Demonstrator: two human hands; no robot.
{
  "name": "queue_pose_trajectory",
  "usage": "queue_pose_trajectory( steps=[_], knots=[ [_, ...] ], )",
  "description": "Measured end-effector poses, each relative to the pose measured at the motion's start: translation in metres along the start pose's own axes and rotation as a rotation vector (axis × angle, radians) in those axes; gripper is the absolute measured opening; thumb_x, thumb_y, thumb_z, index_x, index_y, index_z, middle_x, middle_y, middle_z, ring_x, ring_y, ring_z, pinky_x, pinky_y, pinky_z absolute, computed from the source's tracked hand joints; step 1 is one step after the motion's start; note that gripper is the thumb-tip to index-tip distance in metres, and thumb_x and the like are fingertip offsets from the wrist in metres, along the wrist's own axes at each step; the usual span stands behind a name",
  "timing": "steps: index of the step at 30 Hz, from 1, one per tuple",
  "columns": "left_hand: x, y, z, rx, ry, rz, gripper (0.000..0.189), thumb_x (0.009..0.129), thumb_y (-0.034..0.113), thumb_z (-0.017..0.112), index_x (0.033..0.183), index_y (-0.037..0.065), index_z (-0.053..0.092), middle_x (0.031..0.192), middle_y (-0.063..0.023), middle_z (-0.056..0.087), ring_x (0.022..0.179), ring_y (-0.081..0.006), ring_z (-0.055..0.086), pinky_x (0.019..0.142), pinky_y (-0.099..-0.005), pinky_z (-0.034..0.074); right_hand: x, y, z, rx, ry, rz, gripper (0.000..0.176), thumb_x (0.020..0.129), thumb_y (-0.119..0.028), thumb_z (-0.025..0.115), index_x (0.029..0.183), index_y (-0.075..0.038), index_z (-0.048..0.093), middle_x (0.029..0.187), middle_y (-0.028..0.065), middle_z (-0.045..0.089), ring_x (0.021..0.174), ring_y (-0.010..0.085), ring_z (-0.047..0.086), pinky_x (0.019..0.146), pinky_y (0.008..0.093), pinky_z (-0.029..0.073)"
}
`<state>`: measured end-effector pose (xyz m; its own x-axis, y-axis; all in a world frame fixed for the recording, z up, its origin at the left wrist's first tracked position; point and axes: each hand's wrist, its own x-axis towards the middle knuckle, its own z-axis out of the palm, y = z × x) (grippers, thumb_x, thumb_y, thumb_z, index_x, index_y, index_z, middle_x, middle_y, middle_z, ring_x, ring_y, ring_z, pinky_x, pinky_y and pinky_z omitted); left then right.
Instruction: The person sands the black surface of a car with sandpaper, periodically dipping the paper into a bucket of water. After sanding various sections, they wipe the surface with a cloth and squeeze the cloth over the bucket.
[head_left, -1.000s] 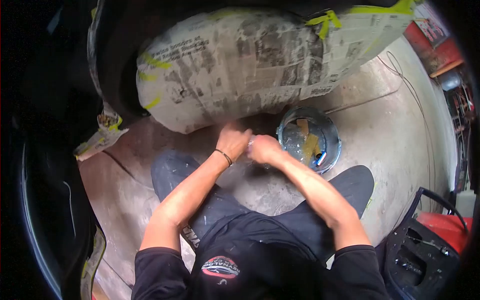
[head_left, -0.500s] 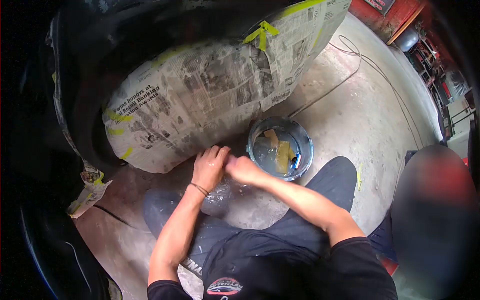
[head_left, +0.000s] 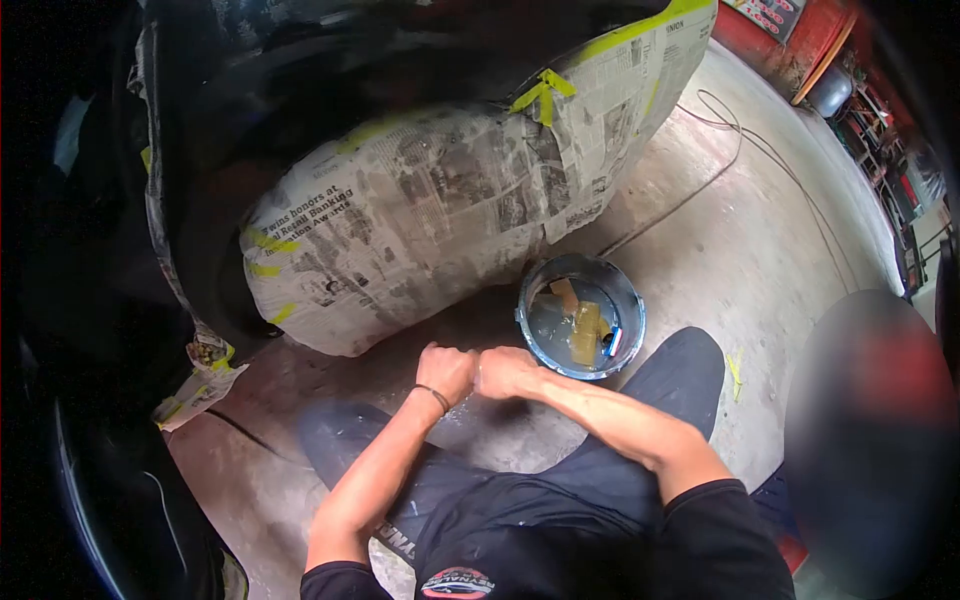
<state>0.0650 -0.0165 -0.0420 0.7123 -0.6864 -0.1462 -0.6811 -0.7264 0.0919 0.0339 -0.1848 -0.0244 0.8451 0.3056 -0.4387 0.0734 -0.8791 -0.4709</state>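
Bucket (head_left: 524, 310) of water, yellowish pads (head_left: 583, 335) soaking inside, stands on the concrete floor (head_left: 720, 250) just beyond the hands, left (head_left: 447, 372) and right (head_left: 507, 372) curled into fists pressed together, contents hidden, so work seems preparatory: the newspaper-masked wheel (head_left: 420, 230) is taped, untouched.

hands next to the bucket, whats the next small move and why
Probably a short reach of the right hand into the bucket. It and the left hand are fisted, knuckles together, over wet floor; anything gripped is hidden. The bucket sits just beyond the right hand, with water and yellowish pads in it.
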Motion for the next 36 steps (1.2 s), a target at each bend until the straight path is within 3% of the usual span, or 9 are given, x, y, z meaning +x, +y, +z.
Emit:
queue_pose_trajectory(
  steps=[7, 12, 16, 19, 20, 23, 27, 32, 36],
  knots=[
    [0.016, -0.046, -0.002, -0.194, -0.64, -0.173, 0.054, 0.082, 0.041, 0.083, 0.125, 0.008, 0.078, 0.112, -0.0236, 0.079, 0.114, -0.0392, 0.076, 0.098, -0.05, 0.06, 0.013, -0.008, 0.057, -0.156, 0.476, -0.303, 0.025, 0.087, -0.019, 0.069, 0.104, -0.002, 0.062, 0.08, 0.0186, 0.072, 0.077, 0.038, 0.075, 0.064, 0.0518, 0.059],
    [0.002, -0.014, -0.048, -0.471, 0.244, -0.222, 0.07, 0.081, 0.013, 0.082, 0.146, 0.007, 0.059, 0.127, -0.0237, 0.072, 0.115, -0.0431, 0.073, 0.096, -0.0492, 0.061, 0.013, 0.024, 0.024, 0.358, 0.449, -0.128, 0.037, 0.096, -0.037, 0.065, 0.093, -0.001, 0.075, 0.076, 0.0234, 0.073, 0.068, 0.0404, 0.073, 0.067, 0.0528, 0.058],
    [0.007, 0.002, -0.084, -0.448, 0.759, 0.234, 0.066, 0.081, -0.002, 0.077, 0.144, 0.008, 0.061, 0.141, -0.0234, 0.064, 0.121, -0.0403, 0.07, 0.1, -0.0472, 0.06, -0.028, 0.012, -0.079, 1.501, -0.4, 0.103, 0.039, 0.106, -0.042, 0.057, 0.075, -0.021, 0.046, 0.055, -0.0111, 0.032, 0.041, 0.0029, 0.025, 0.039, 0.0235, 0.019],
    [0.005, 0.008, -0.085, -0.41, 0.934, 0.391, 0.069, 0.079, 0.002, 0.082, 0.144, 0.007, 0.06, 0.134, -0.0188, 0.066, 0.117, -0.0377, 0.07, 0.099, -0.0462, 0.06, -0.046, -0.002, -0.092, 1.743, -0.945, 0.023, 0.042, 0.11, -0.043, 0.049, 0.074, -0.024, 0.04, 0.056, -0.0126, 0.032, 0.042, 0.0003, 0.025, 0.037, 0.0183, 0.02],
    [0.004, 0.007, -0.088, -0.313, 1.036, 0.411, 0.056, 0.079, 0.01, 0.085, 0.132, 0.008, 0.068, 0.108, -0.0101, 0.069, 0.097, -0.0298, 0.07, 0.083, -0.0421, 0.059, -0.052, -0.008, -0.09, 1.69, -1.002, -0.065, 0.042, 0.11, -0.043, 0.051, 0.074, -0.024, 0.041, 0.056, -0.0126, 0.031, 0.042, 0.0009, 0.025, 0.038, 0.0196, 0.02],
    [-0.005, 0.01, -0.11, -0.039, 0.978, 0.339, 0.02, 0.08, 0.025, 0.086, 0.081, 0.015, 0.069, 0.069, 0.0005, 0.053, 0.068, -0.0213, 0.057, 0.064, -0.0364, 0.043, -0.062, -0.024, -0.097, 1.262, -0.78, -0.037, 0.045, 0.104, -0.043, 0.064, 0.071, -0.02, 0.044, 0.058, -0.0112, 0.031, 0.045, 0.0055, 0.026, 0.043, 0.0239, 0.022],
    [0.008, -0.003, -0.052, -0.007, 0.692, 0.259, 0.022, 0.083, 0.026, 0.078, 0.071, 0.015, 0.063, 0.064, -0.0049, 0.063, 0.067, -0.0238, 0.062, 0.07, -0.0406, 0.048, -0.015, -0.006, -0.06, 0.402, -0.354, -0.041, 0.027, 0.097, -0.035, 0.071, 0.082, -0.013, 0.072, 0.072, 0.0028, 0.067, 0.064, 0.0211, 0.065, 0.056, 0.0366, 0.05],
    [0.019, -0.019, -0.007, -0.087, -0.161, -0.128, 0.024, 0.075, 0.03, 0.081, 0.085, 0.009, 0.077, 0.088, -0.0175, 0.079, 0.095, -0.0353, 0.078, 0.085, -0.0488, 0.059, 0.028, -0.003, -0.002, -0.178, -0.041, 0.062, 0.028, 0.092, -0.027, 0.068, 0.1, -0.004, 0.083, 0.105, 0.023, 0.081, 0.103, 0.0383, 0.079, 0.087, 0.0509, 0.062],
    [0.024, -0.052, 0.043, -0.226, -0.405, -0.225, 0.03, 0.083, 0.037, 0.078, 0.096, 0.01, 0.083, 0.105, -0.0202, 0.081, 0.105, -0.0372, 0.078, 0.095, -0.05, 0.061, 0.047, 0.0, 0.057, -0.232, 0.431, -0.166, 0.033, 0.089, -0.026, 0.069, 0.113, -0.003, 0.07, 0.084, 0.0198, 0.077, 0.08, 0.0403, 0.078, 0.071, 0.0522, 0.062]
  ],
)
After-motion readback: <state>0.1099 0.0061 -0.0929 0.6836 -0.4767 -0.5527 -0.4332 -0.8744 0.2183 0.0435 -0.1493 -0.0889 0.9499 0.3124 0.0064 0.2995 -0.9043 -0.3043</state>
